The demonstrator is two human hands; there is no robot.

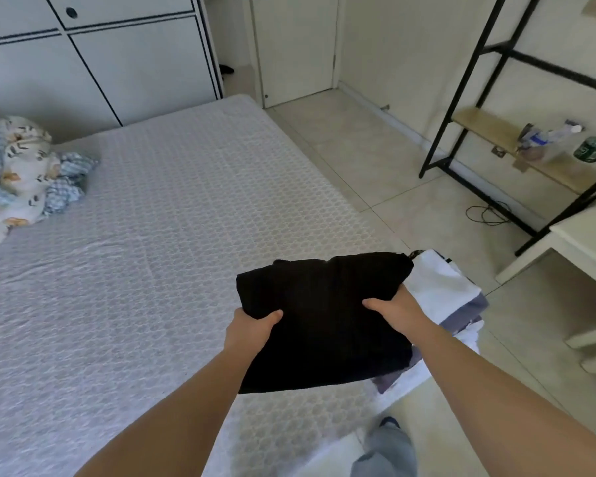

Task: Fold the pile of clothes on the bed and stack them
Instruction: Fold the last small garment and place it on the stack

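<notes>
Currently your left hand [252, 327] and right hand [398, 309] both grip the folded black garment [324, 321], fingers curled under, above the folded stack [444, 290] at the bed's [152, 235] near-right corner.

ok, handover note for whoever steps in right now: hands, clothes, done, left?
Left hand and right hand each grip the near edge of the folded black garment, held over the bed's right edge.
Stack of folded clothes sits at that edge, partly under the garment.
Done: black garment folded.
Left: set it on the stack. No loose clothes visible on the bed; the bundle of patterned bedding lies far left.
</notes>
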